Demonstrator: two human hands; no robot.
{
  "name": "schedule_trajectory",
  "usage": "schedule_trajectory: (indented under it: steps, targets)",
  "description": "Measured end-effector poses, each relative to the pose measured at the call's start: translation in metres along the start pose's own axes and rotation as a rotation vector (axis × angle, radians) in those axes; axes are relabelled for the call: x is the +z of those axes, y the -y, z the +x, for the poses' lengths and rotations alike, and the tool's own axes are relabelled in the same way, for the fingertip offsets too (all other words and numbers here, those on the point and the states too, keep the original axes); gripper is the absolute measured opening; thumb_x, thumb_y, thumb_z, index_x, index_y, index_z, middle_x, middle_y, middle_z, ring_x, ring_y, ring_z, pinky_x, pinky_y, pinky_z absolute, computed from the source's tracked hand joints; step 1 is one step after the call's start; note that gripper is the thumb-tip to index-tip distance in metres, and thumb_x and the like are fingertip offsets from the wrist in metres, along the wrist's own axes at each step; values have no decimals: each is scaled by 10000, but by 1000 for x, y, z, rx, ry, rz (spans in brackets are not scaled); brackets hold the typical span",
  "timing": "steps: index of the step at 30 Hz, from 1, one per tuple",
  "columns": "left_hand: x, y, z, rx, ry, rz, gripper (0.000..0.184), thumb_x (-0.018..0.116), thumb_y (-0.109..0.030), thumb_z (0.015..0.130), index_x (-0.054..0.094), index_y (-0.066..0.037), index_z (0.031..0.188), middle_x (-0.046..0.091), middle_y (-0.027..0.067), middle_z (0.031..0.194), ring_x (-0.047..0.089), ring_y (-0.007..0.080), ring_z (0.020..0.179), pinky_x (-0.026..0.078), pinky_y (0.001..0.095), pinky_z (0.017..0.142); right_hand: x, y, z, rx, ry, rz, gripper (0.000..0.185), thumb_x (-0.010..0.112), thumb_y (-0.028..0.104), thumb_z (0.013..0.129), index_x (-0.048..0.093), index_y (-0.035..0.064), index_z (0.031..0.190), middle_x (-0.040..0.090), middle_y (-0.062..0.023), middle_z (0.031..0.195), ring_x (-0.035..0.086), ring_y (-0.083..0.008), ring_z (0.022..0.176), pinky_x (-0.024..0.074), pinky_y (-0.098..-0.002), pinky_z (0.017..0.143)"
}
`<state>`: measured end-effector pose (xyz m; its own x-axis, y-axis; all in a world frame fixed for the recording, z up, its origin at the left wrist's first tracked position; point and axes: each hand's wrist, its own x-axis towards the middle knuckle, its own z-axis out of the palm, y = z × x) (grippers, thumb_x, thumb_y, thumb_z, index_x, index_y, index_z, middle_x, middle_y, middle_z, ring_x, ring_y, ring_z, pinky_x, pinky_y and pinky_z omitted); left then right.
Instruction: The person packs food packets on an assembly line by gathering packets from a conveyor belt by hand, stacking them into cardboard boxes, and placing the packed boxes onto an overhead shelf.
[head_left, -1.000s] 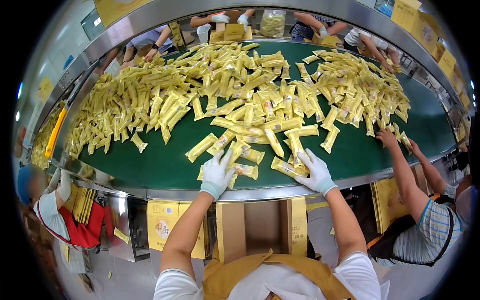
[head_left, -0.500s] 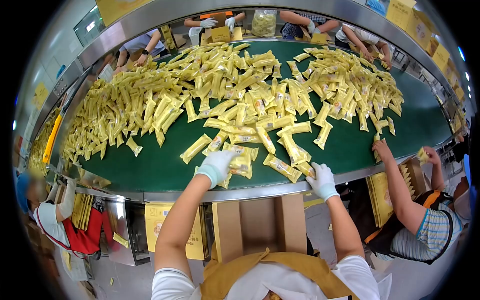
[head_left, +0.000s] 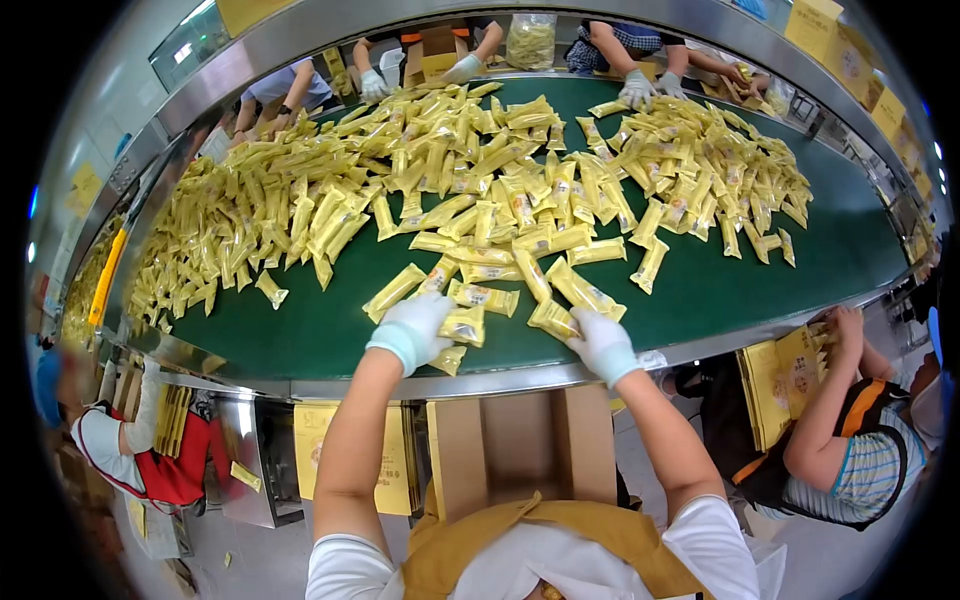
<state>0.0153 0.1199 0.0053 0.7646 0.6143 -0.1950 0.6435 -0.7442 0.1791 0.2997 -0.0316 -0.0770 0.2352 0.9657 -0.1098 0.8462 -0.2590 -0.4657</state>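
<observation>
Both hands wear white gloves and work at the near edge of a green conveyor belt (head_left: pixel 300 335). My left hand (head_left: pixel 415 328) is curled at a yellow snack packet (head_left: pixel 463 326), with its fingertips partly hidden. Another snack packet (head_left: pixel 447 360) lies just below those fingers. My right hand (head_left: pixel 603 345) has its thumb and fingers closed on the end of a slanting snack packet (head_left: pixel 553 319). Between and beyond the hands are more loose packets, among them one lying flat (head_left: pixel 484 298). In front of my body stands an open cardboard box (head_left: pixel 525 450).
A large heap of packets (head_left: pixel 300 190) covers the belt's left and middle; a second heap (head_left: pixel 690 165) lies right. A metal rim (head_left: pixel 480 386) borders the belt. Co-workers stand opposite and at both sides. Flat yellow cartons (head_left: pixel 360 460) stand below the rim at left.
My right hand has moved left and closed on a packet. My left hand has drawn slightly left, and fewer packets lie between them. The co-worker at right has brought both hands to a box.
</observation>
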Motion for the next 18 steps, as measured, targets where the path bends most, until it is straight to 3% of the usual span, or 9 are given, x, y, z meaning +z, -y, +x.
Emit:
schedule_trajectory:
  steps: [2,5,8,9,13,16,18]
  targets:
    - [-3,14,-14,-62,7,57,458,773,-287,792,614,-96,1177,661,125,1135,636,343,1076,516,430,915,22,-2,11,-63,-32,-147,342,756,211,799,586,58,1053,672,-179,1057,647,-362,1039,519,-457,878]
    - [33,40,-13,-41,180,84,476,792,-285,765,618,-116,1175,681,114,1083,649,337,1049,523,427,904,10,1,15,-61,90,-86,393,777,220,780,583,64,1084,664,-186,1043,646,-374,1016,523,-448,884]
    - [66,55,-19,89,15,11,450,800,-264,746,656,-163,1160,699,109,1092,671,307,1012,537,414,882,-9,8,12,-130,-97,5,421,789,224,769,581,62,1097,652,-192,1007,641,-398,981,525,-445,893]
    - [66,55,-16,104,21,39,439,788,-268,757,656,-167,1163,702,109,1090,673,304,1012,538,412,879,-12,11,16,-92,-212,-27,412,794,217,766,580,64,1084,649,-179,975,649,-390,954,539,-450,863]
    - [60,49,-11,81,115,94,393,736,-292,805,654,-181,1174,713,101,1073,679,297,1008,541,411,868,5,6,54,101,-225,-236,521,836,242,724,573,73,1142,666,-145,1019,667,-336,978,550,-437,851]
    - [53,39,-4,62,88,99,337,691,-304,843,661,-202,1163,723,91,1046,689,296,985,546,420,843,13,14,62,150,-143,-384,514,844,237,716,571,79,1122,670,-147,1033,678,-313,975,564,-433,830]
    - [57,21,1,55,3,26,313,679,-293,853,668,-208,1154,725,93,1043,693,296,971,548,426,833,25,5,67,98,-230,-438,317,744,190,787,592,89,1047,687,-129,967,692,-305,906,570,-430,772]
